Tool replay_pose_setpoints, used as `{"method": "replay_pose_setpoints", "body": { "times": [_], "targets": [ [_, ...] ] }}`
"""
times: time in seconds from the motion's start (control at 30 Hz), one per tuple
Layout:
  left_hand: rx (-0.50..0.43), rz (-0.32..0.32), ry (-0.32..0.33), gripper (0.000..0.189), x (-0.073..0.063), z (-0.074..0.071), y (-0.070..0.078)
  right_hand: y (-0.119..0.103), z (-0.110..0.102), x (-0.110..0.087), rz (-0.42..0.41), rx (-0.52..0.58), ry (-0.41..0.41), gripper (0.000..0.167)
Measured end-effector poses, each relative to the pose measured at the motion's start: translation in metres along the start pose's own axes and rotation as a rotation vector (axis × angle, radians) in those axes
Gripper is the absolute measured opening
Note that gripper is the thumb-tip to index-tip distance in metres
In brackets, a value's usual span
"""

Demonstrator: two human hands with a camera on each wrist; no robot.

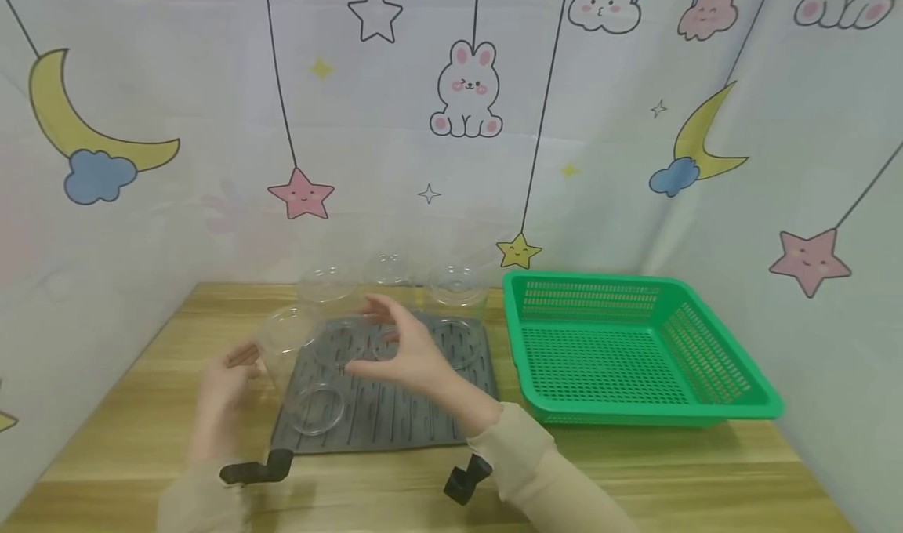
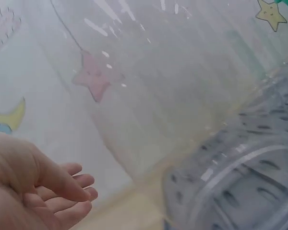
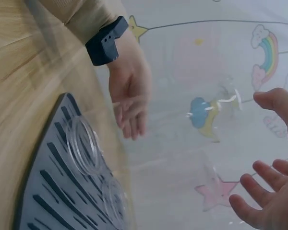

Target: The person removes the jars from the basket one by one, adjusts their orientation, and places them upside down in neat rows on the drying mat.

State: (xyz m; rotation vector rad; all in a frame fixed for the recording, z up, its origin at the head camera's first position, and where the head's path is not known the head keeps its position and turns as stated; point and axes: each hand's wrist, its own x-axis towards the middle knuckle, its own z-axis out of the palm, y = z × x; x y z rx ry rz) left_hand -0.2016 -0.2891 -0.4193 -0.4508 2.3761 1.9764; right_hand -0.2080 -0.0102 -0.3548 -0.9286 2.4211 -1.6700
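A grey ridged mat [image 1: 395,427] lies on the wooden table with several clear, round-rimmed cups on and around it; their outlines are faint. One clear cup [image 1: 291,331] stands at the mat's left side. Just left of it is my left hand [image 1: 229,376], fingers loosely bent and holding nothing in the left wrist view. Over the middle of the mat hovers my right hand [image 1: 405,353], thumb and fingers spread apart with nothing between them. Another clear cup [image 1: 317,409] sits at the mat's near left corner. More clear cups [image 1: 457,284] line the back.
To the right of the mat stands a green plastic basket [image 1: 522,353] with perforated walls. A white cloth [image 1: 395,157] printed with stars, moons and rabbits hangs behind and beside the wooden table [image 1: 367,486].
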Motion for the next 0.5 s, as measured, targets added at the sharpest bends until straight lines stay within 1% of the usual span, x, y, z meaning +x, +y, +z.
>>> {"method": "replay_pose_setpoints", "body": {
  "times": [0.03,0.1,0.17,0.23,0.33,0.4,0.47,0.5],
  "targets": [
    [0.006,0.015,0.008,0.061,-0.004,-0.002,0.005,-0.001,-0.003,-0.002,-0.008,0.001,0.010,0.085],
    [0.025,0.045,0.049,0.059,-0.011,-0.005,0.017,-0.004,-0.009,-0.006,-0.022,0.009,0.036,0.084],
    [0.054,0.074,0.121,0.057,-0.018,-0.006,0.029,-0.006,-0.015,-0.010,-0.039,0.009,0.070,0.083],
    [0.093,0.110,0.229,0.055,-0.026,-0.006,0.042,-0.008,-0.022,-0.015,-0.060,0.000,0.104,0.080],
    [0.134,0.193,0.453,0.049,-0.038,-0.002,0.060,-0.011,-0.033,-0.023,-0.077,-0.035,0.151,0.077],
    [0.132,0.264,0.577,0.045,-0.046,0.002,0.070,-0.013,-0.041,-0.028,-0.074,-0.078,0.172,0.075],
    [0.141,0.330,0.655,0.041,-0.054,0.007,0.078,-0.015,-0.049,-0.034,-0.057,-0.130,0.192,0.073],
    [0.152,0.367,0.676,0.040,-0.058,0.010,0.082,-0.016,-0.053,-0.036,-0.044,-0.155,0.201,0.072]
  ]
}}
